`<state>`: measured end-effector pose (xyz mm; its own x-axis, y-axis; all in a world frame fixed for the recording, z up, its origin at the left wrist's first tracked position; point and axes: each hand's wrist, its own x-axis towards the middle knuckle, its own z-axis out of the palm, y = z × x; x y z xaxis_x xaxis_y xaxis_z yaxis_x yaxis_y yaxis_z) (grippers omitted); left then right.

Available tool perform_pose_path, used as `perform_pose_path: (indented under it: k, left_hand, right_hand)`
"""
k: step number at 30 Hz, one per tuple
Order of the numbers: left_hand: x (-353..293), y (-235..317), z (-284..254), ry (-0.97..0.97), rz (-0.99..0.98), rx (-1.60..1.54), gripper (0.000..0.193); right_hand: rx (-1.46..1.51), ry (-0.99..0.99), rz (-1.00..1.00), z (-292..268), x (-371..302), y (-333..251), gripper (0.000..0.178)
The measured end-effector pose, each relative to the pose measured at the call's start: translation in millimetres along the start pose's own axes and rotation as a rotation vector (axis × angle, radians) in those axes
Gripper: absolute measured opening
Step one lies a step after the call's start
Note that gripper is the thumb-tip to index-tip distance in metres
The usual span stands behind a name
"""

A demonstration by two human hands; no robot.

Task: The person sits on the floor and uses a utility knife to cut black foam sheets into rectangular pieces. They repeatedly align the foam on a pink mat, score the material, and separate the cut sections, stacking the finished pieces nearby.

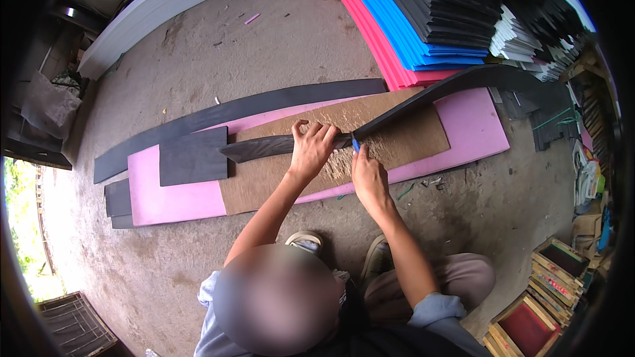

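The black foam strip (400,111) lies across the scuffed brown board (423,135), which rests on a pink foam sheet (473,122), and the likeliest trouble is a ragged or slanted cut, since the strip bends where the blade meets it and its raised far part could pull sideways. The left hand (311,152) is palm down on the strip, its fingers bent over it; whether the thumb pinches from below I cannot tell. The right hand (369,175) is closed around a blue-handled knife (356,145), just beside the left fingertips, so a slip caused by a sudden give in the foam could nick them, and too hard a push might score the board. The strip's long axis runs mainly left to right: the tapered end points left toward a black rectangular piece (194,157), while the other part slants up and away rightward, then arches over and down at the far right
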<state>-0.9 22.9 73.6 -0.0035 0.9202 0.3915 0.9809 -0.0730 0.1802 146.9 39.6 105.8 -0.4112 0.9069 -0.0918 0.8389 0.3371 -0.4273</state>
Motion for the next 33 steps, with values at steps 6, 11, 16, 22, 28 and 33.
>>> perform_pose_path:
  k: [6, 11, 16, 22, 28, 33]
  left_hand:
    - [0, -1, 4, 0.014, -0.014, -0.001, 0.024]
    - [1, -2, 4, 0.026, -0.021, 0.001, 0.022]
    - [3, -2, 3, 0.014, -0.021, -0.001, 0.022]
    - [4, -1, 3, 0.034, -0.023, -0.019, 0.022]
    - [3, -4, 7, 0.026, -0.010, -0.047, 0.024]
    - [8, -7, 8, 0.057, 0.007, -0.040, 0.023]
  right_hand:
    - [-0.026, 0.001, -0.002, 5, 1, 0, 0.035]
    - [-0.008, 0.013, -0.010, 3, 3, 0, 0.033]
    - [-0.014, 0.026, -0.032, 0, 4, 0, 0.032]
    - [-0.011, -0.030, -0.002, -4, 7, -6, 0.028]
    - [0.029, -0.074, 0.018, 0, 18, -9, 0.018]
    - [0.067, -0.075, 0.041, 6, 32, -8, 0.017]
